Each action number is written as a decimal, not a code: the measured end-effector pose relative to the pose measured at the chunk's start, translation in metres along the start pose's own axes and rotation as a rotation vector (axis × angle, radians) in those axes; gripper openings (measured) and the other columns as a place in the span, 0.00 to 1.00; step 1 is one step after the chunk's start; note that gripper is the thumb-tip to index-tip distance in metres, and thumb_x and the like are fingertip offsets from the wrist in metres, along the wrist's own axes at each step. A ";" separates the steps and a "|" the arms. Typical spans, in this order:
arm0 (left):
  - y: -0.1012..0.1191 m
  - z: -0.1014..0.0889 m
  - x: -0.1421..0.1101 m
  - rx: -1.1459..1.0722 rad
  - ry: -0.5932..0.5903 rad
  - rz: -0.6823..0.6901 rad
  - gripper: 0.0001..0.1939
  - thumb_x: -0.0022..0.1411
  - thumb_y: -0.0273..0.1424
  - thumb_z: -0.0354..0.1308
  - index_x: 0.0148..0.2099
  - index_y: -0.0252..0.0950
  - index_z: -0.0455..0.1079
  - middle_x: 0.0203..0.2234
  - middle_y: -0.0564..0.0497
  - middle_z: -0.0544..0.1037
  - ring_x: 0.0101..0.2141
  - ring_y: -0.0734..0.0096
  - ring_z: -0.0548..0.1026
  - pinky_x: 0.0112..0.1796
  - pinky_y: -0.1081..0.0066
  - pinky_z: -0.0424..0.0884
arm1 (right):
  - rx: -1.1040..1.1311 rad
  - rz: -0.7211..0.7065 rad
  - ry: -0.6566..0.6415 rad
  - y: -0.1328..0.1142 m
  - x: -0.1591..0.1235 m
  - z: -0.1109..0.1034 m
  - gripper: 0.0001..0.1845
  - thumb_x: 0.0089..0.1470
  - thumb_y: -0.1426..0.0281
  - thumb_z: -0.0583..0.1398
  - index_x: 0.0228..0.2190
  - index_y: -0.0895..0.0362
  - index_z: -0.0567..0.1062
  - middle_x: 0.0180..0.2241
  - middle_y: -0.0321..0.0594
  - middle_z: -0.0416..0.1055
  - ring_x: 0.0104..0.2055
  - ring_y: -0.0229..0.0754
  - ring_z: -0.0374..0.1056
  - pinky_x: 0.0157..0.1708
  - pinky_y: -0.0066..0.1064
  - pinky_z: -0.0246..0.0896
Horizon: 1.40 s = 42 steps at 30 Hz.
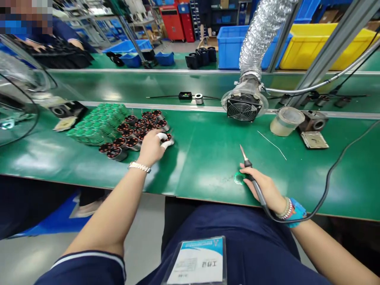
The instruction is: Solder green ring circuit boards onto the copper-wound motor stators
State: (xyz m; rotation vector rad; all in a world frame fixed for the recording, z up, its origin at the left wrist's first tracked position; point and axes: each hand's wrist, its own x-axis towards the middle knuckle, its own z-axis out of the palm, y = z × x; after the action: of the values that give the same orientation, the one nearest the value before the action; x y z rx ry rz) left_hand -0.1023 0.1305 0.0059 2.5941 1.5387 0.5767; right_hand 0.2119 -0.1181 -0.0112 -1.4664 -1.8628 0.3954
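My left hand (152, 147), with white covers on its thumb and a finger, is closed around a motor stator (168, 137) at the right edge of a cluster of copper-wound stators (139, 130). Just left of the cluster lies a block of stacked green circuit boards (99, 122). In my right hand (263, 186) is a soldering iron (248, 168), its tip pointing away from me. Under those fingers, at the table surface, a round green circuit board (239, 178) shows; its right side is partly hidden by the hand.
A fume fan (243, 109) hangs from a silver duct (261, 35) at the back. A round tub (286, 120) and a soldering iron stand (314, 126) are at the right. A thin solder wire (271, 145) lies before them. The iron's cable (328, 182) loops rightward. Another person works at far left.
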 end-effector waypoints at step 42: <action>0.164 0.004 -0.102 -0.743 -0.381 0.269 0.23 0.51 0.29 0.60 0.51 0.36 0.63 0.41 0.45 0.70 0.41 0.65 0.70 0.43 0.64 0.68 | 0.087 0.058 0.149 -0.030 -0.007 0.006 0.11 0.53 0.77 0.55 0.40 0.56 0.68 0.31 0.40 0.68 0.33 0.39 0.65 0.35 0.31 0.63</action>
State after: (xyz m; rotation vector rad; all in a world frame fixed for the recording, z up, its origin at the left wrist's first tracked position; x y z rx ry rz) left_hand -0.0084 -0.0381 0.0140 2.1502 0.6798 0.5023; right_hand 0.1869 -0.1326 0.0011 -1.4534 -1.6688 0.3792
